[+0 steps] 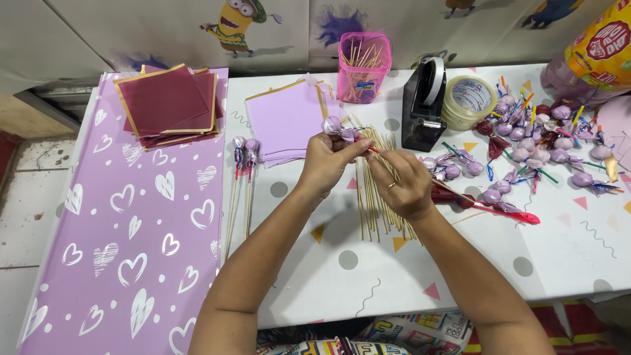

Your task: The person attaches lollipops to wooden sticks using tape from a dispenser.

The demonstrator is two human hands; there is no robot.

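My left hand [327,163] pinches a purple-wrapped lollipop [334,125] by its red stick above the table. My right hand [402,184], with a ring on one finger, grips the same stick lower down together with a thin wooden skewer. Under both hands lies a loose bundle of wooden skewers [379,197]. Two finished lollipops on skewers [244,154] lie to the left of my left hand. A pile of purple lollipops [539,141] with coloured sticks lies to the right, beside a red pair of scissors [486,207].
A black tape dispenser [424,98] and a clear tape roll [468,100] stand behind my hands. A pink cup of skewers [363,66] is at the back. Lilac paper squares [286,118], dark red squares [167,102] and purple heart-print wrapping paper [131,223] lie to the left.
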